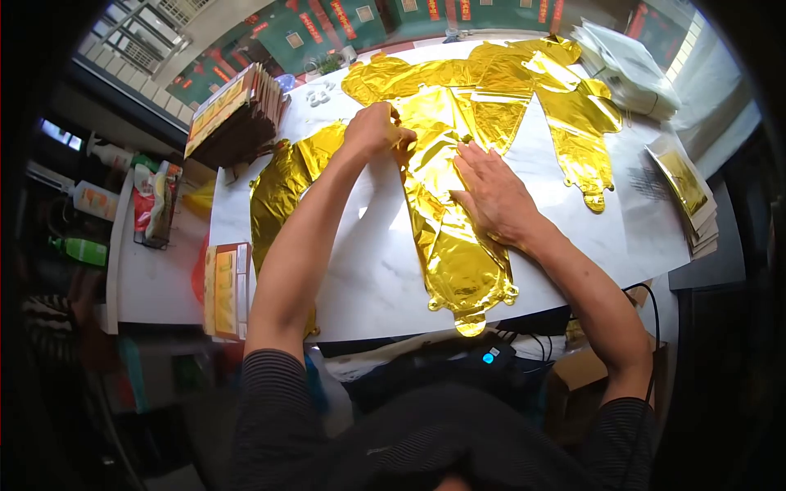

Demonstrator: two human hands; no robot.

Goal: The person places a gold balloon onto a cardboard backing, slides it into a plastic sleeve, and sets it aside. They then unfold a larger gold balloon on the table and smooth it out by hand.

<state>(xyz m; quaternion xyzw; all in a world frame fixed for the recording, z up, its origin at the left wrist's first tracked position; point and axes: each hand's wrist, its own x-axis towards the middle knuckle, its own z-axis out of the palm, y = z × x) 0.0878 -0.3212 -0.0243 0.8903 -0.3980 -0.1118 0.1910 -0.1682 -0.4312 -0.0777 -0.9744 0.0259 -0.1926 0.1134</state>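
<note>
A flat gold foil balloon (pixel 463 258) lies lengthwise on the white table (pixel 356 270), its rounded, tabbed end close to the front edge. My left hand (pixel 376 131) is closed, with fingertips pinching the balloon's left edge near its far part. Spread flat, my right hand (pixel 496 193) presses on the foil's right side, fingers stretched out and holding nothing. More flat gold foil (pixel 573 131) spreads across the back and right of the table. Another gold piece (pixel 278 192) lies left of my left forearm, which partly hides it.
At the back left stands a stack of printed packages (pixel 233 110). Clear plastic bags (pixel 630 69) are piled at the back right. Packets with gold foil (pixel 686 192) lie at the right edge. A printed pack (pixel 227 290) sits at the left edge, near bottles (pixel 90 200).
</note>
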